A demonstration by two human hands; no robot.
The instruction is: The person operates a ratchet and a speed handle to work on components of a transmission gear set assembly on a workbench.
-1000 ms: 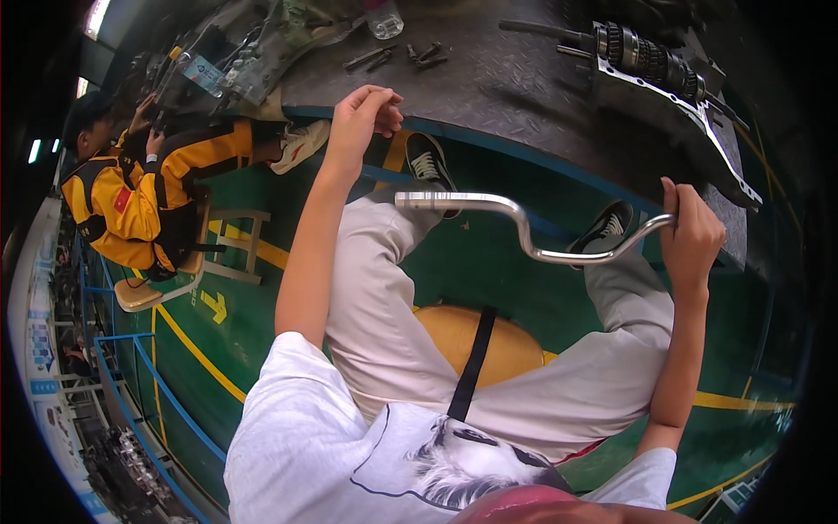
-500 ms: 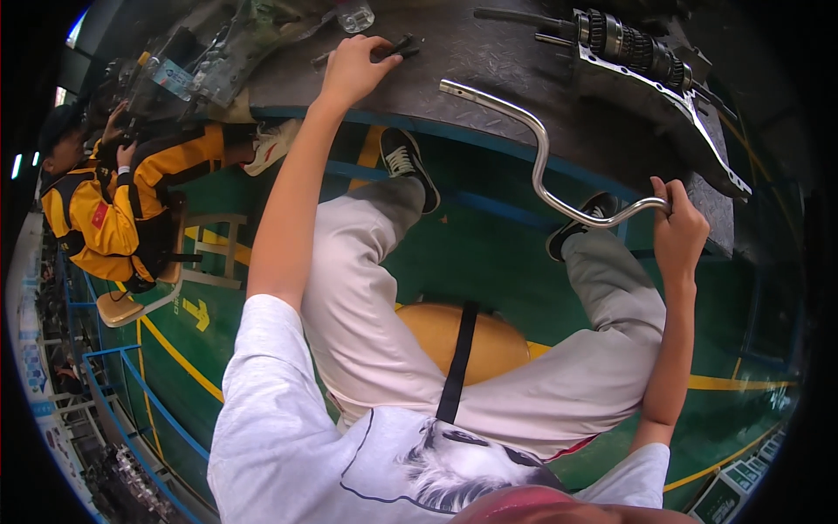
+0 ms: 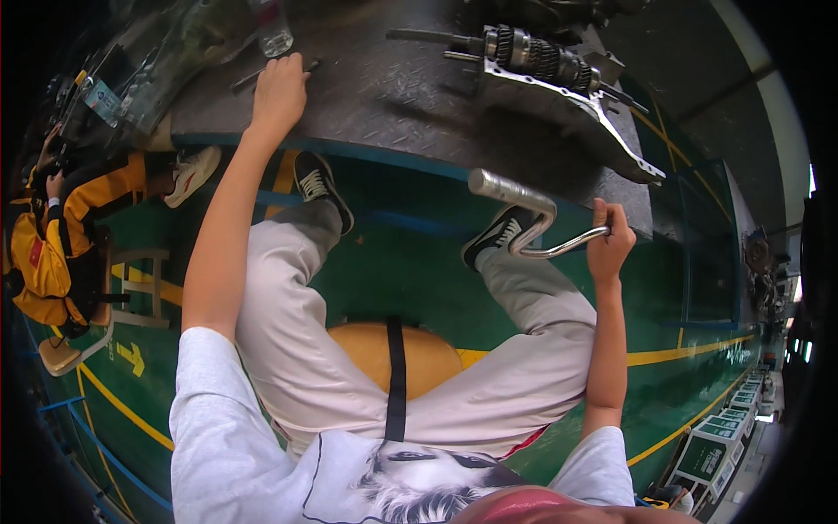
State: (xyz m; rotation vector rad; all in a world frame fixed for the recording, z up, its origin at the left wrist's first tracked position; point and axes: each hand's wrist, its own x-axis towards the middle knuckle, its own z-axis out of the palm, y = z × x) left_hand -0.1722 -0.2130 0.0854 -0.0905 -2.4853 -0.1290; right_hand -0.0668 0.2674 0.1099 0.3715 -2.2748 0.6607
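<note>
In my right hand [image 3: 611,244] is the end of a silver crank-shaped speed handle [image 3: 543,229], fingers wrapped round it. Its free end points up toward me, just off the table's near edge. My left hand [image 3: 281,98] rests on the table top at the left, closed over a dark metal rod [image 3: 248,81]. The rod shows on both sides of the fist; its middle is hidden under the fingers. Ahead and to the right, a half gearbox housing [image 3: 602,118] lies on the table with a gear shaft [image 3: 546,57] set in it.
A metal-topped table [image 3: 367,113] with a blue edge spans the far side. A clear plastic bottle [image 3: 274,35] and bagged parts stand at its left. Another person [image 3: 52,236] in yellow and black sits at the far left beside a stool [image 3: 140,279]. My stool [image 3: 358,349] shows between my legs.
My view has turned to the right, so the scene sits further left. The speed handle's free end has swung off the table toward me. My left hand stays at the rod.
</note>
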